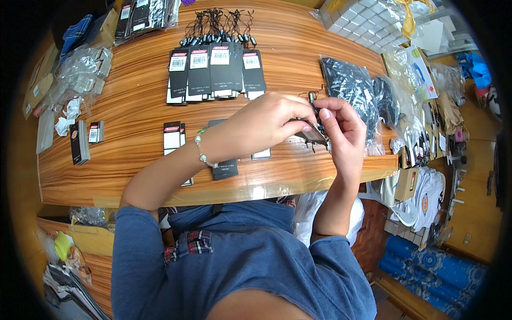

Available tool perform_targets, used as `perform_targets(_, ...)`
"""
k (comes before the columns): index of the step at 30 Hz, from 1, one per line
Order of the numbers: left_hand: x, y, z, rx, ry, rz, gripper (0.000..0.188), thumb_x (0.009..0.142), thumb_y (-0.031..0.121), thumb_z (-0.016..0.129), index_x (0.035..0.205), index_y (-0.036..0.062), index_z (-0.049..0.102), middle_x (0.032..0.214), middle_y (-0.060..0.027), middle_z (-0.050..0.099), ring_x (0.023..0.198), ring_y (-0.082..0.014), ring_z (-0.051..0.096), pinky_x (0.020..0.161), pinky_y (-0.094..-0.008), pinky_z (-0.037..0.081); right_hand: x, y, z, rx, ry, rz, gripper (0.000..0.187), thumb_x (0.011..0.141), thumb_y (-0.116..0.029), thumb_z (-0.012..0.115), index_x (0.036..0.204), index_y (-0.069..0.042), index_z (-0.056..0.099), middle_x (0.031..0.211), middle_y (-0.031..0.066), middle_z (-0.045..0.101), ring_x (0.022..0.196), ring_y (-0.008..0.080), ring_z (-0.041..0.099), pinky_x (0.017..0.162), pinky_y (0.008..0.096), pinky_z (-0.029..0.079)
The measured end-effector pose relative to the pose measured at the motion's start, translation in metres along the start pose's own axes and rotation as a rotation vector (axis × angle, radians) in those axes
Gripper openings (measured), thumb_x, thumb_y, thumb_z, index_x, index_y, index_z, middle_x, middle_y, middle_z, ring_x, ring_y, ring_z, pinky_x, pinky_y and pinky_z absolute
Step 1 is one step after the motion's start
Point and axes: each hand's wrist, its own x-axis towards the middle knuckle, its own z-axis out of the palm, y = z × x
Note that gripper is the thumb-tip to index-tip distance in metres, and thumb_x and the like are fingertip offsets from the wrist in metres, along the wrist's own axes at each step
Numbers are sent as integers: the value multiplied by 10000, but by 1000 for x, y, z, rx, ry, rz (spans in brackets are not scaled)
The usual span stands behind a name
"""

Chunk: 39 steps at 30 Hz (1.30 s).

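Note:
In front of my chest, above the table's right half, my two hands meet over a dark hang tag (316, 135). My left hand (282, 116) pinches the tag between thumb and fingers. My right hand (345, 127), its fingers bent together, grips a thin black tag string (312, 97) beside the tag. Where the string meets the tag is hidden by the fingers. Beneath my left wrist lie more black tags (226, 168), partly covered by the arm. Just left of them rests a small pile of tags with white labels (172, 135).
Finished-looking tags with strings (223, 69) lie stacked at the table's far middle. A clear bag of black strings (349, 85) sits right of my hands. Narrow tag stacks (79, 143) and plastic-wrapped packs (80, 80) stand at the left. White boxes (368, 24) fill the far right corner.

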Motion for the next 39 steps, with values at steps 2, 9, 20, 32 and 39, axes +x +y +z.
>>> perform_targets(2,1,-6,5,-11,34,24,118,810,44,549,879,-29,610,852,-91,629,761,-192,621,697,-270,484,-1,1,-6,139,-19,58,162,849,-22,535,1007,6,560,698,-9,535,600,27,447,526,164,349)
perform_targets(9,-5,-17,7,-136,14,-125,131,823,63,555,886,-35,616,856,-95,626,791,-164,606,729,-270,474,-5,24,-28,992,-203,40,195,884,-81,448,1048,10,500,885,189,584,698,235,579,590,322,499)
perform_targets(20,-26,-26,4,-173,33,-174,146,823,63,574,934,-15,626,916,-93,627,883,-169,598,810,-279,463,-4,27,-2,731,-32,-90,220,858,-65,541,1057,20,504,1063,207,579,983,278,582,768,397,527)
perform_targets(32,-40,-25,-8,-202,492,-236,165,801,28,617,957,-26,626,828,-91,661,768,-104,617,701,-212,506,2,30,22,376,69,-47,49,877,-30,479,906,-13,514,758,29,495,667,66,438,588,192,360)
perform_targets(39,-39,-20,-7,-185,524,-221,191,787,17,630,975,-14,620,850,-88,658,779,-100,619,696,-204,505,-1,26,42,-80,31,-5,158,914,-94,439,856,4,549,634,7,454,582,67,396,524,212,335)
